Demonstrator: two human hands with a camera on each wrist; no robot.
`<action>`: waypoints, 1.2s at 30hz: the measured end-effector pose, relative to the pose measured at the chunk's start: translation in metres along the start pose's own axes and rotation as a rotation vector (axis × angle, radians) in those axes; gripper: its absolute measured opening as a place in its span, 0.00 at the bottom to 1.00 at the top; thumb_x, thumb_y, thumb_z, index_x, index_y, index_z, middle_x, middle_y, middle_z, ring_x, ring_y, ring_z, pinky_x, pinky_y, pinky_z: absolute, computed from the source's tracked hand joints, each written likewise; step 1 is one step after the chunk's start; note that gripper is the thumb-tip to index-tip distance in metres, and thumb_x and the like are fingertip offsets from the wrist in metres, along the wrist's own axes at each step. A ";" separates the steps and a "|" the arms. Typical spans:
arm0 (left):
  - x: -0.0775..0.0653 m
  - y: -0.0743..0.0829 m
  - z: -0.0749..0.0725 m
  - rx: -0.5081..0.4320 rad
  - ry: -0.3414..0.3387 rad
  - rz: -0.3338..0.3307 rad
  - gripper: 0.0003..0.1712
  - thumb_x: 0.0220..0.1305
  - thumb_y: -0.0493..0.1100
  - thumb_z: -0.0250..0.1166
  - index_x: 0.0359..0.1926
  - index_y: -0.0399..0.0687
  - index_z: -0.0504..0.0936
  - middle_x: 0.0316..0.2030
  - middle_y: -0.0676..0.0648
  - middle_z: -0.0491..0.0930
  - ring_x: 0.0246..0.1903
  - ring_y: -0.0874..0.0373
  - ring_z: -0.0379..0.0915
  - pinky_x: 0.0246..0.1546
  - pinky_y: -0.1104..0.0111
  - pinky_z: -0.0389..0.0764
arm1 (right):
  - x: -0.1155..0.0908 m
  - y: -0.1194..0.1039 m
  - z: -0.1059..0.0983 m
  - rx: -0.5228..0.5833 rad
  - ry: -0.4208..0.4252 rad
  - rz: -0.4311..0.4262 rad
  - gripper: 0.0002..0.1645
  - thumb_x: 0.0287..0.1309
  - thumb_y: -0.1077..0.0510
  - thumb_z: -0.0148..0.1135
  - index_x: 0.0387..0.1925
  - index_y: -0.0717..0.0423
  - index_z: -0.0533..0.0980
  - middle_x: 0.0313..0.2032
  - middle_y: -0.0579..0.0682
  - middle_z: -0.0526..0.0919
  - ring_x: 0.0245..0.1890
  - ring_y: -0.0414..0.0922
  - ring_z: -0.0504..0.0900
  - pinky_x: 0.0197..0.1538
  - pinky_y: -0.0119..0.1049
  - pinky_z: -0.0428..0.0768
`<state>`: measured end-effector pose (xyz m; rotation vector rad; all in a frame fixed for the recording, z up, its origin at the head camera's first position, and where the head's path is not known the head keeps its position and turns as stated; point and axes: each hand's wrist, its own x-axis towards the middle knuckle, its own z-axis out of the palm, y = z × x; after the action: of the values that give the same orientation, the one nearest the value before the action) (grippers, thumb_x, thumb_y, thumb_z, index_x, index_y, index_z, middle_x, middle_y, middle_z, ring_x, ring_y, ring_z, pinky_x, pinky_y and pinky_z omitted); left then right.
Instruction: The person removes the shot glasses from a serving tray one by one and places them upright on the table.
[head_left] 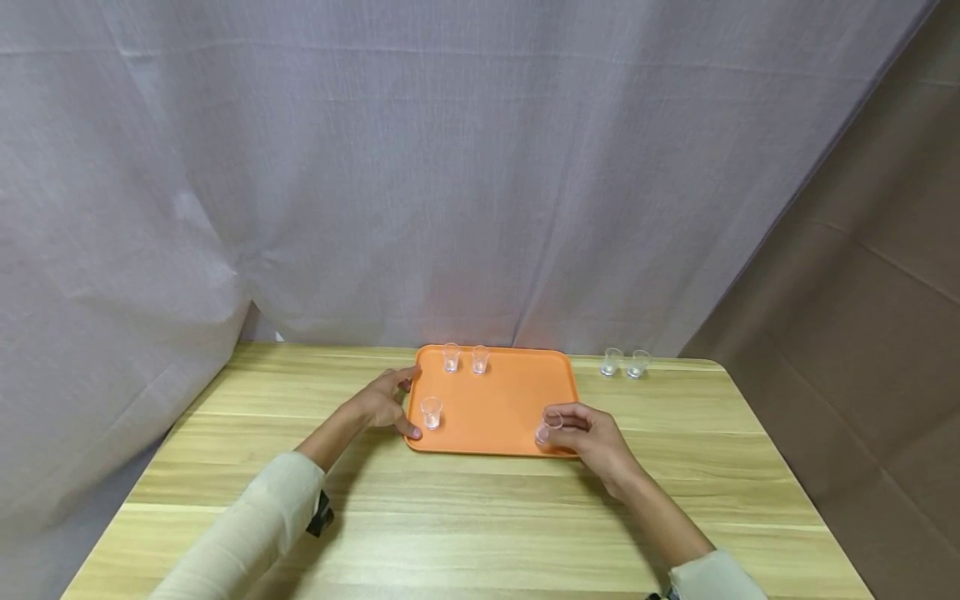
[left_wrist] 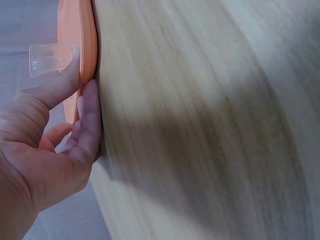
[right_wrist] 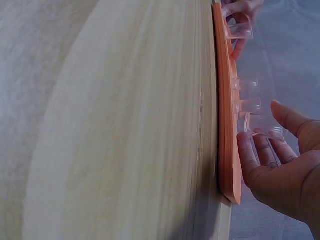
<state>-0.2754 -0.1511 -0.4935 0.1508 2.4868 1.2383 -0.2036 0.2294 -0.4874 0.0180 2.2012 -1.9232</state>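
Glass (head_left: 546, 431) in right hand (head_left: 592, 435), at near-right corner of orange tray (head_left: 506, 408); about upright; grip narrow, holding glass between thumb and fingers; cannot tell how firmly, nor resting on tray from hovering just above. Count three more on tray, all upright: near-left glass (head_left: 431, 413) by left edge; far-left glass (head_left: 451, 358) and neighbouring glass (head_left: 480, 360) side by side near far rim; read left hand (head_left: 382, 405) as steadying tray, thumb over left rim, fingers along outer side, grip holding edge.

Judge progress as partway: three glasses standing on tray; fourth at tray, not yet let go; two off tray, apparently outstanding: inner glass (head_left: 611, 362) and outer glass (head_left: 638, 365), upright and near each other on bench (head_left: 480, 517), right of tray, close to far edge.

Further out: grey curtain (head_left: 390, 167) close behind tray, likely limiting room at back; brown cloth (head_left: 847, 283) beyond right side; pale sleeves (head_left: 255, 525) on both arms; black item (head_left: 320, 514) at left wrist, partly hidden; note left thumb crowding near-left glass, with some risk of a knock; cannot tell touching from just beside.
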 end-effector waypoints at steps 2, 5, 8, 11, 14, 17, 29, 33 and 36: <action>0.000 -0.001 0.000 0.000 0.002 0.006 0.76 0.41 0.30 0.93 0.90 0.47 0.61 0.69 0.37 0.73 0.71 0.37 0.68 0.85 0.42 0.71 | 0.000 0.000 -0.001 0.008 0.004 0.002 0.33 0.67 0.68 0.78 0.71 0.72 0.78 0.57 0.55 0.89 0.51 0.40 0.90 0.61 0.40 0.95; -0.001 -0.003 0.001 -0.005 0.012 0.014 0.75 0.41 0.30 0.93 0.89 0.47 0.63 0.69 0.37 0.74 0.67 0.40 0.70 0.79 0.46 0.76 | -0.001 0.000 -0.001 0.020 0.000 0.007 0.32 0.68 0.68 0.77 0.70 0.72 0.78 0.57 0.55 0.88 0.51 0.41 0.91 0.61 0.41 0.96; -0.002 -0.006 0.003 -0.005 0.025 0.030 0.73 0.43 0.30 0.93 0.88 0.45 0.64 0.67 0.37 0.75 0.55 0.46 0.72 0.61 0.58 0.82 | -0.002 0.001 -0.002 0.006 0.005 0.010 0.32 0.68 0.67 0.78 0.69 0.70 0.79 0.57 0.56 0.88 0.51 0.41 0.90 0.61 0.39 0.95; -0.003 -0.008 0.004 -0.016 0.036 0.048 0.70 0.45 0.29 0.92 0.88 0.43 0.65 0.67 0.36 0.75 0.44 0.52 0.72 0.44 0.67 0.79 | -0.002 0.002 -0.005 -0.027 0.021 0.013 0.32 0.67 0.64 0.80 0.69 0.68 0.80 0.58 0.56 0.89 0.52 0.40 0.89 0.59 0.34 0.94; -0.004 -0.008 0.004 -0.041 0.042 0.055 0.70 0.45 0.28 0.92 0.88 0.41 0.65 0.67 0.35 0.75 0.39 0.56 0.73 0.36 0.72 0.79 | -0.003 0.003 -0.009 -0.053 0.034 0.012 0.33 0.66 0.62 0.81 0.69 0.67 0.81 0.60 0.57 0.89 0.53 0.39 0.89 0.58 0.29 0.93; -0.006 -0.007 0.004 -0.085 0.045 0.049 0.71 0.44 0.26 0.91 0.88 0.41 0.64 0.69 0.34 0.73 0.37 0.57 0.73 0.34 0.73 0.80 | -0.004 0.003 -0.013 -0.060 0.042 0.008 0.33 0.66 0.62 0.81 0.69 0.67 0.81 0.59 0.57 0.90 0.52 0.38 0.89 0.58 0.27 0.92; -0.007 -0.008 0.004 -0.142 0.045 0.062 0.71 0.44 0.23 0.90 0.88 0.39 0.63 0.76 0.34 0.67 0.35 0.59 0.73 0.29 0.76 0.82 | -0.002 0.008 -0.028 -0.009 0.035 0.003 0.33 0.69 0.66 0.77 0.71 0.72 0.78 0.51 0.47 0.91 0.48 0.39 0.92 0.58 0.36 0.95; -0.007 -0.007 0.003 -0.149 0.039 0.062 0.71 0.44 0.22 0.89 0.88 0.38 0.62 0.81 0.34 0.64 0.34 0.59 0.73 0.29 0.76 0.83 | -0.001 0.007 -0.035 -0.006 0.047 -0.002 0.33 0.69 0.66 0.77 0.71 0.72 0.77 0.49 0.45 0.91 0.46 0.39 0.94 0.57 0.37 0.96; -0.005 -0.006 0.003 -0.150 0.037 0.058 0.71 0.45 0.22 0.89 0.88 0.37 0.62 0.82 0.33 0.63 0.34 0.59 0.73 0.29 0.76 0.84 | -0.001 0.006 -0.041 -0.021 0.066 -0.009 0.33 0.68 0.66 0.78 0.71 0.72 0.78 0.48 0.42 0.92 0.46 0.37 0.93 0.56 0.33 0.95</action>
<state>-0.2690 -0.1541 -0.4986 0.1643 2.4240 1.4587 -0.2078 0.2711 -0.4880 0.0699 2.2674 -1.9301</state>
